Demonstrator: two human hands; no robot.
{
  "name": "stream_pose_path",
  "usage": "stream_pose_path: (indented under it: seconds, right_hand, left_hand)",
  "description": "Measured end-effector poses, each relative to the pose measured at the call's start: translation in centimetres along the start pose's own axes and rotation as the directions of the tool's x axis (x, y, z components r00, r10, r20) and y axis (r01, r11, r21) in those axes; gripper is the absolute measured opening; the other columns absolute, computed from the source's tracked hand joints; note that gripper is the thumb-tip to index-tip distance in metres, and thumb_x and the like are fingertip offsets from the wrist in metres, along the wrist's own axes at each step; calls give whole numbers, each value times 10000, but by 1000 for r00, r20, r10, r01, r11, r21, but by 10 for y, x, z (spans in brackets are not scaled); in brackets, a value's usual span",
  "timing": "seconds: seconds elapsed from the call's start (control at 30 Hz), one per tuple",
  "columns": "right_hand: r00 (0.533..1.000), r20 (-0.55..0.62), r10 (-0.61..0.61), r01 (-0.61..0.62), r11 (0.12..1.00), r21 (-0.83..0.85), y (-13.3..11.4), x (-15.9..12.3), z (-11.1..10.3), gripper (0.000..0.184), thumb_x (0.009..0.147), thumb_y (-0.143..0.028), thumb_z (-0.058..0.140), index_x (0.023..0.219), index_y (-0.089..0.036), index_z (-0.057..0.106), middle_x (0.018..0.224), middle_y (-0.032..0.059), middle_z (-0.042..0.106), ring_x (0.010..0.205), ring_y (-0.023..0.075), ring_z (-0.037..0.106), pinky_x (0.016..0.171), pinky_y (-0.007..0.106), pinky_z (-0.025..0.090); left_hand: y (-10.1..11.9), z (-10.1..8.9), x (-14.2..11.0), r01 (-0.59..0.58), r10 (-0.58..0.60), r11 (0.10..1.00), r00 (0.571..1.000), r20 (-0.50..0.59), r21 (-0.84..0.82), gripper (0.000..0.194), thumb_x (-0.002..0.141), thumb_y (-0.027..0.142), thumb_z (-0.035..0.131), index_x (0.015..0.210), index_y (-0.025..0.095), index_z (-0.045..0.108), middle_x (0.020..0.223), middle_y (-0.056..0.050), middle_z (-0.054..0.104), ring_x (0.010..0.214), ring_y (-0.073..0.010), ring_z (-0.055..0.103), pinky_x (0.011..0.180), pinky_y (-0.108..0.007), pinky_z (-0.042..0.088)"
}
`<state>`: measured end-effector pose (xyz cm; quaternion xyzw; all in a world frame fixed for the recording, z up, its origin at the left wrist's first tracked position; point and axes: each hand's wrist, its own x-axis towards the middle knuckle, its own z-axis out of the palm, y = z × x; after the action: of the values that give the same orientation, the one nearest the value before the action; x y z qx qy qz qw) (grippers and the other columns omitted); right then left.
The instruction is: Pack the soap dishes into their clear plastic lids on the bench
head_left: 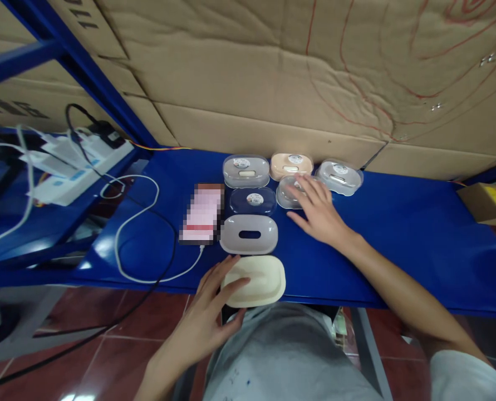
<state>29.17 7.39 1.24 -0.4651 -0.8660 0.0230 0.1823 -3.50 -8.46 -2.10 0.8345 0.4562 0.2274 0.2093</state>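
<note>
Near the front edge of the blue table, my left hand grips the left end of a cream oval plastic dish, fingers over its rim and thumb at its near side. My right hand is spread above a small clear-lidded oval box, fingertips over its right part; whether they touch it cannot be told. Just beyond the cream dish lies a grey oval dish with a slot. Behind that is a dark blue oval piece with a round sticker.
Along the cardboard wall stand a grey lidded box, a peach one and another grey one. A phone on a white cable lies left. Further left is a power strip; a carton sits far right.
</note>
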Motion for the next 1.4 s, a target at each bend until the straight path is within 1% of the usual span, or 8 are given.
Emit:
stream_pose_path:
  seconds: [0.17,0.37,0.53,0.67,0.8,1.1,1.27,1.4]
  right_hand:
    - [999,28,43,-41,998,-56,42,-8,-1,651,1037,-494,596,1608,-223,440,1679,185,427,1587,408,335,1274,644,270]
    - [997,-8,71,-71,997,43,38,-25,-10,644,970,-626,666,1478,-243,562,1499,189,531,1423,405,521,1161,610,441]
    - [988,134,74,-107,962,252,34,-34,-34,641,944,-623,710,1472,-293,558,1438,138,571,1320,353,616,1125,541,521]
    - [995,91,31,-67,905,421,46,-35,-36,611,980,-593,679,1510,-335,519,1484,112,577,1380,330,589,1174,543,490]
    - [996,-53,72,-53,952,301,64,-22,-16,635,979,-592,668,1509,-271,530,1514,165,555,1437,366,533,1214,598,423]
    - [989,79,122,-136,971,199,71,-19,0,645,935,-483,756,1508,-269,552,1654,169,471,1549,418,418,1236,701,307]
    - [984,161,-72,-12,884,467,46,-35,-41,525,1044,-487,631,1529,-299,560,1580,109,586,1495,305,523,1246,556,404]
    - [892,374,-254,-25,799,601,30,-49,-64,833,908,-582,793,1616,-291,463,1634,106,532,1499,301,521,1242,487,438]
  left_hand:
    - [-1,3,10,10,-9,1000,996,-84,20,524,982,177,631,1472,338,541,1694,-104,410,1562,-368,424,1212,-594,478]
    - [10,5,14,-55,71,991,988,-137,119,517,946,182,681,1430,313,557,1627,-125,472,1526,-373,464,1254,-672,383]
    - [51,16,36,-212,230,970,957,-176,116,456,961,141,659,1397,247,577,1472,-139,610,1443,-302,551,1200,-546,500]
    - [83,35,65,-329,344,925,938,-52,192,386,1016,231,619,1399,190,609,1549,-168,584,1476,-327,532,1197,-537,503]
    - [89,54,85,-320,325,898,945,33,302,427,1053,280,576,1468,177,582,1628,-184,522,1530,-375,475,1235,-615,421]
    - [90,61,95,-345,355,889,935,26,302,374,1054,115,522,1416,152,608,1288,-95,755,1238,-278,672,1142,-542,445]
    - [90,55,111,-389,418,891,904,-91,232,267,1037,72,539,1253,148,676,1163,-62,780,1078,-242,704,1014,-463,500]
    - [88,52,122,-340,362,931,903,-232,132,244,1036,96,587,1241,190,679,1163,-43,784,1031,-217,709,1009,-439,516]
